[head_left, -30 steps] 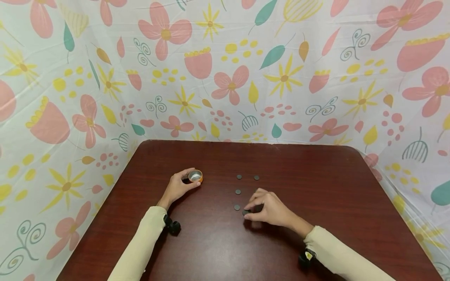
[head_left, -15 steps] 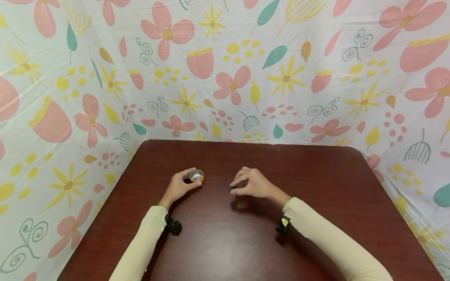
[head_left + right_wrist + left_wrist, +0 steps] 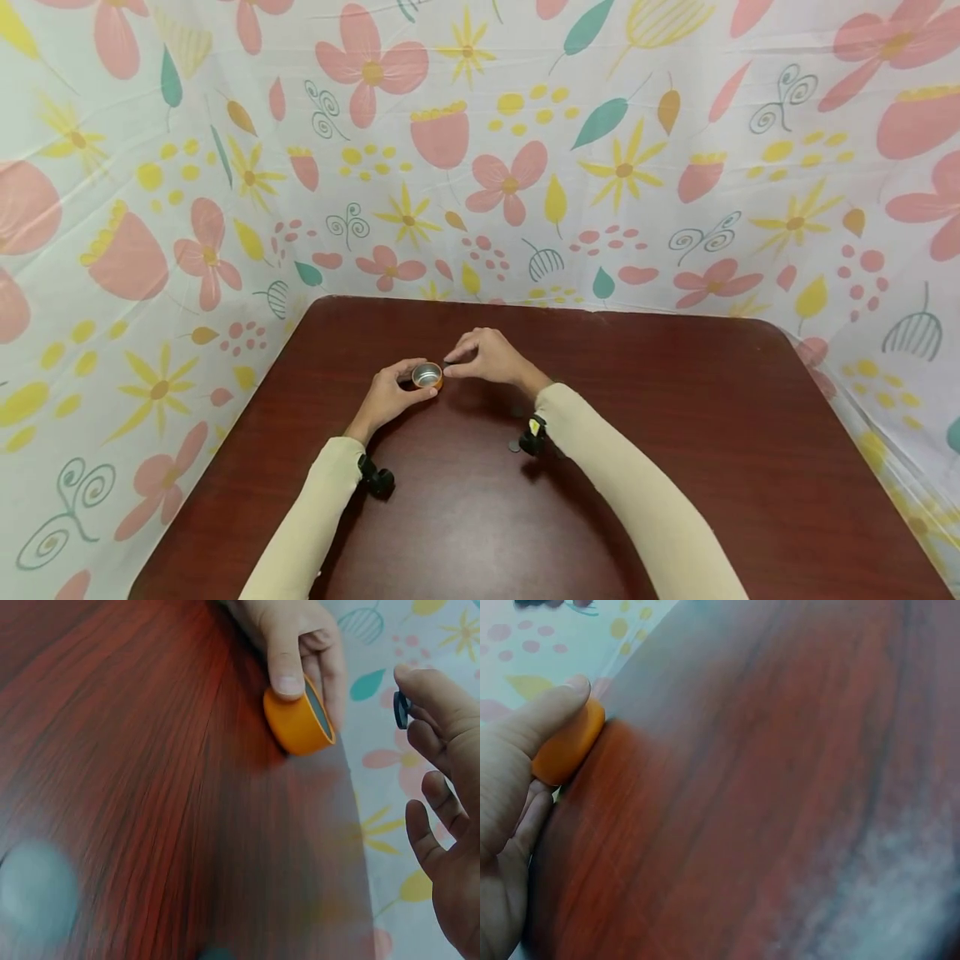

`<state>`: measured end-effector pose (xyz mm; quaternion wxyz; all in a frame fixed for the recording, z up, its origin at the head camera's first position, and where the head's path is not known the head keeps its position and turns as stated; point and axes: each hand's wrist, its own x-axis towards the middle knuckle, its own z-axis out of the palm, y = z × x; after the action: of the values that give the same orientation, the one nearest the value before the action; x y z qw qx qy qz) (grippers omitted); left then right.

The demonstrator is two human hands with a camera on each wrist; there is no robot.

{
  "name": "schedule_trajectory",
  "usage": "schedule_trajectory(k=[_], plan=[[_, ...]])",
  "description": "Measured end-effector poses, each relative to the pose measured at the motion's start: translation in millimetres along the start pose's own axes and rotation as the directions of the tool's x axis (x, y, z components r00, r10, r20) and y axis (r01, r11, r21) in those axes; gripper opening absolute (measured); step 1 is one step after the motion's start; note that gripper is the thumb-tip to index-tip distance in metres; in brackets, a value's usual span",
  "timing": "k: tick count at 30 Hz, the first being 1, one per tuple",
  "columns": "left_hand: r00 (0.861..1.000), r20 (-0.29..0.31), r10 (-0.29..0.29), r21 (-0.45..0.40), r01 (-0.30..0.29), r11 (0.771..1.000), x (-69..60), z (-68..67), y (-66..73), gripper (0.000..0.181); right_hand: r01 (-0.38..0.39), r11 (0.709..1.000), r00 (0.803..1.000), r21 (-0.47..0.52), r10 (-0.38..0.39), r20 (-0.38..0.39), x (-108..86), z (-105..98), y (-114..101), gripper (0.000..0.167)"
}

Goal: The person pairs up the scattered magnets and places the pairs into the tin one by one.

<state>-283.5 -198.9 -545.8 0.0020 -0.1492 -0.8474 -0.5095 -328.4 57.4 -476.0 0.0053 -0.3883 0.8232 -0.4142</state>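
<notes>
A small round orange tin (image 3: 427,375) with a silvery inside stands on the table. My left hand (image 3: 388,398) holds it between thumb and fingers; the orange wall (image 3: 571,746) also shows in the left wrist view. My right hand (image 3: 491,357) is just to the right of the tin, near its rim. Between its thumb and fingertip it pinches a small dark disc (image 3: 401,710), apart from the tin in the right wrist view. Another dark disc (image 3: 513,446) lies on the table near the right wrist. A further one (image 3: 517,411) is partly hidden by the right arm.
The dark reddish wooden table (image 3: 450,517) has its far edge against a flower-printed cloth (image 3: 510,167). A black wrist camera (image 3: 377,479) is strapped at the left wrist, and another (image 3: 532,437) at the right. A blurred greyish disc (image 3: 37,892) shows in the right wrist view.
My right hand has picked up a dark disc from the table's right part and carried it left and away to the tin. The left hand keeps holding the tin in place.
</notes>
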Motion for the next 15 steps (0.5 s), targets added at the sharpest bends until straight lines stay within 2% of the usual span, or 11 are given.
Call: schedule_trajectory(k=[6,15], plan=[[1.0,-0.018,-0.005,-0.002,0.005,1.0,-0.8,-1.4,-1.4,0.06,-0.059,0.997,0.998,0.055,0.058,0.02,19.6,25.1,2.1,0.02],[1.0,-0.016,-0.017,0.006,0.017,1.0,0.8,2.0,-2.2,0.064,-0.143,0.98,0.988,0.142,0.149,-0.033,18.3,51.1,16.2,0.021]])
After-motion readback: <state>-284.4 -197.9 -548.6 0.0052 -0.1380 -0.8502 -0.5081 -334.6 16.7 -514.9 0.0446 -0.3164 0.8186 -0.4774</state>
